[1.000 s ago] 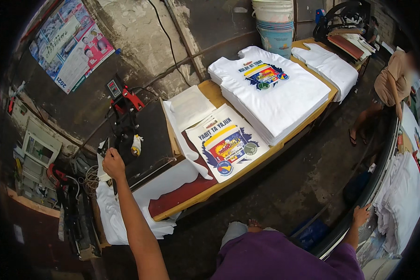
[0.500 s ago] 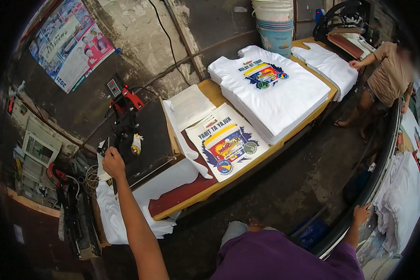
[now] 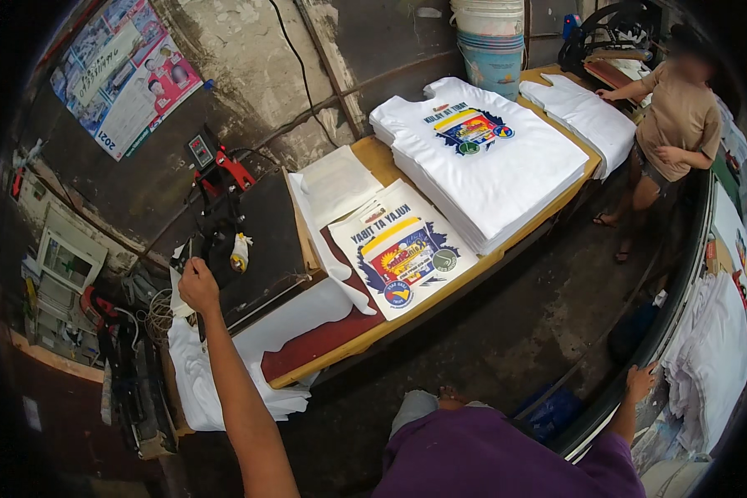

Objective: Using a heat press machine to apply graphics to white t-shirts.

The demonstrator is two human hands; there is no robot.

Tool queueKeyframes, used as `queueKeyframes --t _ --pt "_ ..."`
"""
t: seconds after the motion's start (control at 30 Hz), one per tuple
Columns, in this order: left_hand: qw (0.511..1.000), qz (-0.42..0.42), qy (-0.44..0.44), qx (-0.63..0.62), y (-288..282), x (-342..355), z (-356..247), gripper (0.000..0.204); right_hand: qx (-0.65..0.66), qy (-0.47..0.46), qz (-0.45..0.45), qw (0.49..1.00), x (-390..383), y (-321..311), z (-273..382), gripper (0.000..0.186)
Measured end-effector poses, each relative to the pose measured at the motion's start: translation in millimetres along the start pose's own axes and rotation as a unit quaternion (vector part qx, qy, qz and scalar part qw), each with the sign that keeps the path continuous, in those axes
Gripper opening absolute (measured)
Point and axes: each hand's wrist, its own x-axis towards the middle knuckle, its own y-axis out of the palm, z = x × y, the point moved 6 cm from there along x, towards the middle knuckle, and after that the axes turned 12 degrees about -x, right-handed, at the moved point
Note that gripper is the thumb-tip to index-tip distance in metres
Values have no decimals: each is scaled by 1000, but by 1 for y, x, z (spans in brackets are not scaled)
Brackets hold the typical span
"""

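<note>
My left hand (image 3: 197,286) is closed round the handle of a black heat press (image 3: 266,241) on the left. Beside the press, prints with a colourful design (image 3: 408,264) lie on a red board (image 3: 307,357) on a yellow-edged table (image 3: 351,367). A tall stack of white printed shirts (image 3: 485,183) sits to their right. White cloth (image 3: 199,390) hangs below the press. At the lower right, my right hand (image 3: 637,382) grips the dark rounded edge of a second table (image 3: 672,324), next to piled white cloth (image 3: 705,357).
A co-worker in a tan shirt (image 3: 676,116) stands in the right aisle, one hand toward folded white shirts (image 3: 573,116). Stacked buckets (image 3: 488,50) stand at the back, a press (image 3: 606,41) beyond. Blue items (image 3: 548,415) lie under the right table. A poster (image 3: 124,79) hangs left.
The co-worker has straightened up and stepped nearer the shirt table, reaching an arm toward its far end. My two hands have stayed in place, with only a slight shift of the view.
</note>
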Motion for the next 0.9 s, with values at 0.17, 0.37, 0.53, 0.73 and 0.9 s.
queueKeyframes --t 0.17,0.37,0.53,0.73,0.9 --pt "1000 -4 0 -6 0 0 2 28 1 1 -1 1000 0 2 0 73" --pt "1000 -5 19 -14 -3 -1 -6 30 -2 1 14 1000 -4 -6 2 73" --pt "1000 -6 15 -27 -4 -1 -8 32 -8 1 1 1000 -5 -7 2 73" --pt "1000 -7 5 -2 -3 -1 0 32 -1 -9 -35 999 1 4 1 74" --pt "1000 -3 -1 -16 -1 -1 -4 32 -8 -11 -62 998 5 14 -3 74"
